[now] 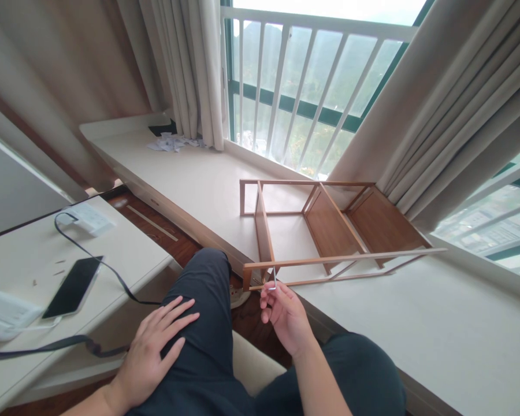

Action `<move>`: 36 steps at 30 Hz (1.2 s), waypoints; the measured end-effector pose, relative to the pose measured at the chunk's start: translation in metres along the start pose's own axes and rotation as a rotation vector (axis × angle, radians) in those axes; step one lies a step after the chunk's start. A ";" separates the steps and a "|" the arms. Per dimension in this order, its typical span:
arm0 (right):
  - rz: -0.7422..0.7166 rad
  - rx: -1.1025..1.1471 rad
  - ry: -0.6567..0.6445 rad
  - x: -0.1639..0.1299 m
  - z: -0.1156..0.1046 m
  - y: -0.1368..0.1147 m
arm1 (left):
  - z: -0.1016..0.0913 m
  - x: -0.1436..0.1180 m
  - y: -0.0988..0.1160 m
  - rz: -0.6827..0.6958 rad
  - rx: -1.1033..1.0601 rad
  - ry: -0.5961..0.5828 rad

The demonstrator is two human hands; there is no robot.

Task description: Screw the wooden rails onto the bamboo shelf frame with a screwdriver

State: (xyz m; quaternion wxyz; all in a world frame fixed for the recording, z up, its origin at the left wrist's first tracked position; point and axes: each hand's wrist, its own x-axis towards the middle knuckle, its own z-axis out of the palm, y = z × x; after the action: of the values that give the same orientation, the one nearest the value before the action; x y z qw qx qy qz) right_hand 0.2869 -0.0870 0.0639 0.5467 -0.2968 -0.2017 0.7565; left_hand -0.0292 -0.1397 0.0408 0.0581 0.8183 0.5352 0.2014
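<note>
My right hand (283,315) pinches a small L-shaped hex key (274,280), whose long arm points up at the near rail of a brown wooden shelf rack (335,222). Whether its tip sits in a screw cannot be made out. The rack lies on its side along a white window ledge, its several boards standing on edge and its near end close to my right hand. Spread flat over the dark trousers on my left thigh, my left hand (158,341) holds nothing.
On the white table (125,231) at left lie a black phone (73,286), a white charger (8,312), a white power strip (86,218), a cable and several small screws (59,267). Crumpled paper (173,142) lies on the ledge (199,173). Curtains and a railed window stand behind.
</note>
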 end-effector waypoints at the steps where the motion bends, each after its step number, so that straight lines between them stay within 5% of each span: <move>1: 0.007 0.006 -0.013 0.000 0.000 0.000 | 0.000 0.000 0.000 0.000 0.000 0.002; 16: 0.044 0.053 -0.111 0.003 0.001 0.002 | 0.000 0.000 -0.002 0.006 -0.003 -0.010; 36: -0.085 -0.075 0.054 0.006 0.001 0.002 | -0.001 0.002 0.000 0.014 0.006 -0.007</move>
State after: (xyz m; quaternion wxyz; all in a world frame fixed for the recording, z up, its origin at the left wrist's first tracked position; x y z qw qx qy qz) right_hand 0.2835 -0.0818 0.0623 0.5722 -0.3283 -0.2274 0.7163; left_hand -0.0292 -0.1384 0.0424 0.0560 0.8230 0.5298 0.1970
